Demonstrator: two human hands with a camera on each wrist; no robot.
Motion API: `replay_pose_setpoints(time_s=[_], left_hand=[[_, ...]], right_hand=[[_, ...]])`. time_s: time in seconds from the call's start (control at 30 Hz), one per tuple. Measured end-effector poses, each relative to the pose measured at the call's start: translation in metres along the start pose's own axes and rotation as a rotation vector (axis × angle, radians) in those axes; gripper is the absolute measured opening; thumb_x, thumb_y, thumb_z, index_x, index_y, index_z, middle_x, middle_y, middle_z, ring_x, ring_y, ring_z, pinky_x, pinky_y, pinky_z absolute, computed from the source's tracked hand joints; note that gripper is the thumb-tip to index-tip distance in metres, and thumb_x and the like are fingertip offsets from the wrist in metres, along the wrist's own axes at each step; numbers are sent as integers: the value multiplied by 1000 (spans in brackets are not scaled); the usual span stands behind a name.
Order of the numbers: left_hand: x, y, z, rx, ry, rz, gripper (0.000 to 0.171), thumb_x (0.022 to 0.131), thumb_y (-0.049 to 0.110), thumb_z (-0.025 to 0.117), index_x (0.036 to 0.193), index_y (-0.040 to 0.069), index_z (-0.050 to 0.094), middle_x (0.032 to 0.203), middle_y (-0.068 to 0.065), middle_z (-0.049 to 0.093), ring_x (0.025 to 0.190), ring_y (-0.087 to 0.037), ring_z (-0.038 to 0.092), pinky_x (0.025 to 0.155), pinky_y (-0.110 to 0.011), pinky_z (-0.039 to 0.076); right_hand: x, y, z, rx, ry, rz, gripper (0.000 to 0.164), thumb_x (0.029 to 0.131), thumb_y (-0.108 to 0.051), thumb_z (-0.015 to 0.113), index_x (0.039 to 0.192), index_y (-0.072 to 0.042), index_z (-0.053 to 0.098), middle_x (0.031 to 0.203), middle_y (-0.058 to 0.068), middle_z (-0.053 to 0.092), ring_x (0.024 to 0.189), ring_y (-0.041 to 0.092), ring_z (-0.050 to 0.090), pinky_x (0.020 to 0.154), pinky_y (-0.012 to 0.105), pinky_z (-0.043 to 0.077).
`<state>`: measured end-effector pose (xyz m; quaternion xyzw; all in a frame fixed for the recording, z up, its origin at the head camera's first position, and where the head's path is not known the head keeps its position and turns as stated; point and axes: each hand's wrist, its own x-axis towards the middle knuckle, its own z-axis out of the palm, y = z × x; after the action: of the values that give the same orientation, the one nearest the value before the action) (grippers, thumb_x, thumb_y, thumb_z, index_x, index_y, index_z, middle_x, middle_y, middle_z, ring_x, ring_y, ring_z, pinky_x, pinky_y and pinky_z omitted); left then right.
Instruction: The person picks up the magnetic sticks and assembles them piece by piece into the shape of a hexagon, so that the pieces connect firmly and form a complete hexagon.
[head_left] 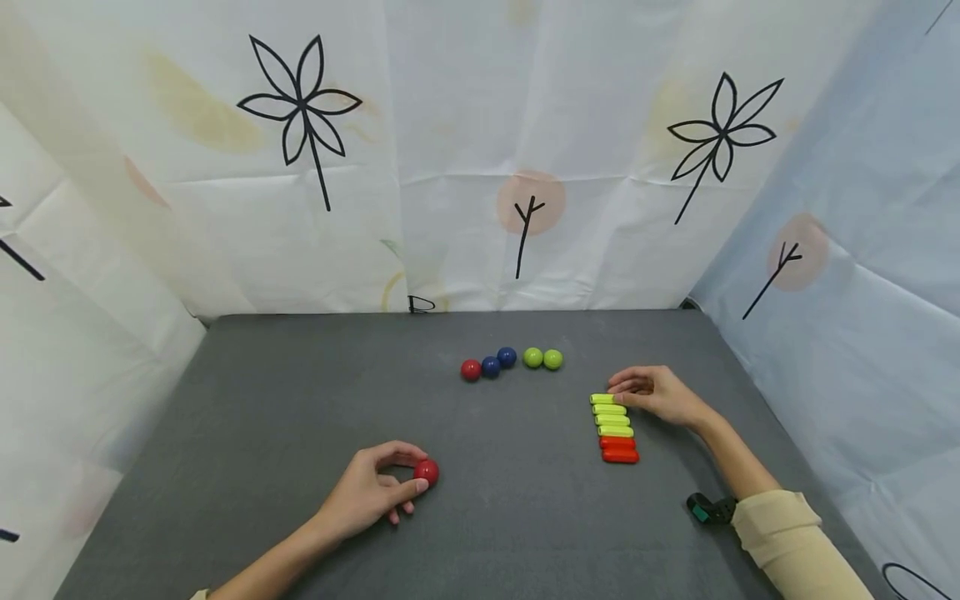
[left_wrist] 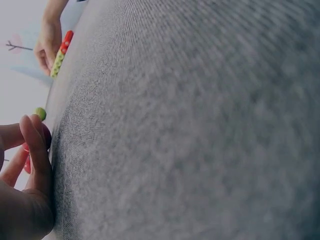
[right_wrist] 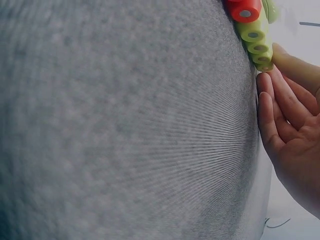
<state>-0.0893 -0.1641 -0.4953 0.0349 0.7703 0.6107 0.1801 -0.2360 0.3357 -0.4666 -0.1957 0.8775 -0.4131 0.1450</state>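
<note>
Work at two spots at once looks to be the step in hand. At the near part of the grey bench (head_left: 300, 375), left of centre, the left hand (head_left: 366, 490) pinches a red ball (head_left: 427, 472) between thumb and fingers, its grip only as wide as the ball; whether the ball bears on the surface or is slightly raised, I cannot tell. On the right, the right hand (head_left: 666, 396) has its thumb and fingers drawn narrow about the right end of the farthest yellow rod (head_left: 602, 399); how firmly it pinches is unclear. Three other yellow rods (head_left: 613, 421) and then two red rods (head_left: 619, 457) run from there toward the near side, laid side by side.

Farther off, a second red ball (head_left: 471, 370), two blue balls (head_left: 507, 357) and two green balls (head_left: 552, 359) stand in a loose line, left to right.

As I judge it, the next move calls for a steady pinch on the red ball, which could roll if let go carelessly, and a light touch at the rods so the row stays straight.

No brand, label or legible word shows; the far cloth (head_left: 450, 83) bears only line drawings, one small black mark (head_left: 422, 305) at its foot resembling a letter.
</note>
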Motion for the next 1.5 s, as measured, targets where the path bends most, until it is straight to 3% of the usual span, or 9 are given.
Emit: replay_pose_setpoints(time_s=[0.43,0.73,1.1,1.5], left_hand=[[-1,0,2,-20,25,-16,41,92,18,88,128,7,71,125,-18,75,65,-19,72,53,-33,60],[-1,2,3,-23,42,-41,41,92,18,89,128,7,72,125,-17,75,66,-21,73,52,-32,59],[-1,3,2,-25,36,-43,41,92,19,89,127,8,72,125,-17,75,66,-20,73,53,-32,59],[-2,4,4,-20,61,-54,42,91,19,90,128,7,72,124,-15,76,66,-21,73,53,-32,59]], right_hand=[[1,-12,0,-10,86,53,37,105,-19,74,132,6,71,122,22,80,98,-1,74,84,19,61],[2,-52,13,119,90,-92,37,103,-9,74,131,14,67,121,29,78,99,0,77,87,22,64],[11,-101,67,231,37,-146,33,99,-8,79,126,9,72,116,24,80,97,10,79,88,23,64],[26,-140,142,322,-116,-163,33,97,-8,81,124,9,73,116,24,80,97,10,78,86,20,63]])
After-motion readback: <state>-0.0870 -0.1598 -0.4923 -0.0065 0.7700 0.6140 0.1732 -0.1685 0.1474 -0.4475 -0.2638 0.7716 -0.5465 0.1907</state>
